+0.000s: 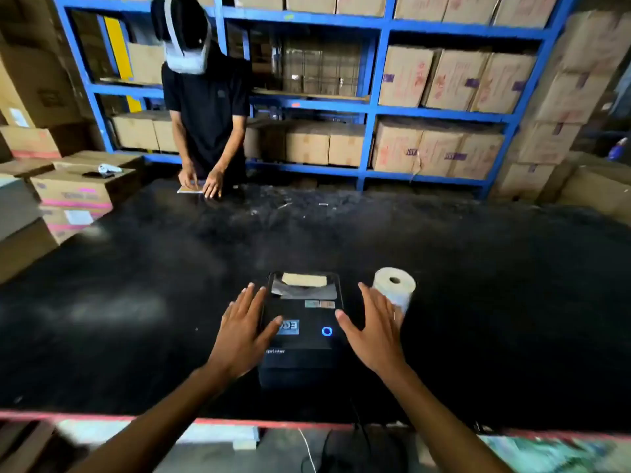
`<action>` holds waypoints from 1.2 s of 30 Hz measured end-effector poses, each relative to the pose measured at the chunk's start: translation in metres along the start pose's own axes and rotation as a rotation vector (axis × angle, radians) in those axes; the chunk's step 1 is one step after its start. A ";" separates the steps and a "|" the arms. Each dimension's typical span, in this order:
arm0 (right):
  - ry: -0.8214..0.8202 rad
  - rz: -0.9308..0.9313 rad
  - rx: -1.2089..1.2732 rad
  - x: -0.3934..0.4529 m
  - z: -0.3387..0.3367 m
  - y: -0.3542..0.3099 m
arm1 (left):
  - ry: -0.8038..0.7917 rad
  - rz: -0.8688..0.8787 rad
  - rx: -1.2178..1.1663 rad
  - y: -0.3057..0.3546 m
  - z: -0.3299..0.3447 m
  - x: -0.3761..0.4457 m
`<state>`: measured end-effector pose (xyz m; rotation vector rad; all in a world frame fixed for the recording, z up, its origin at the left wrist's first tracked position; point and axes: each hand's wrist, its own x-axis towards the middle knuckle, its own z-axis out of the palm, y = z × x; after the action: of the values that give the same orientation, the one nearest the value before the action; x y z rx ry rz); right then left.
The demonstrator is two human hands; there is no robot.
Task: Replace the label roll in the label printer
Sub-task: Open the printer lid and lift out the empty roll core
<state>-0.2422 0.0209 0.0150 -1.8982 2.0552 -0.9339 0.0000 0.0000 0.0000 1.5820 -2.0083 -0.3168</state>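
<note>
Flanking the label printer (302, 331) near the front edge of the black worktop (136, 285), the left hand (240, 331) and right hand (372, 331) were spread flat and empty, fingers splayed, apparently poised to grasp its sides and open the lid. A fresh label roll (394, 288) stood on end just beyond the right hand, likely placed within easy reach for loading. Its lid looked shut.

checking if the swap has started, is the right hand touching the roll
Cannot tell. In the head view the right hand overlaps the upright roll's lower edge, fingers spread, but it may simply be in front of it.
</note>
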 end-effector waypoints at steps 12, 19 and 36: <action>-0.038 0.281 0.618 -0.053 0.064 0.007 | -0.154 -0.590 -0.840 -0.034 0.042 -0.032; -0.016 0.325 0.536 -0.048 0.064 0.012 | -0.160 -0.614 -0.855 -0.023 0.041 -0.035; 0.070 0.352 0.435 0.076 0.006 -0.023 | -0.040 -0.526 -0.653 -0.039 0.043 -0.037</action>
<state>-0.2322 -0.0529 0.0435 -1.2544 1.9313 -1.2384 0.0139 0.0180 -0.0651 1.6186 -1.2695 -1.0838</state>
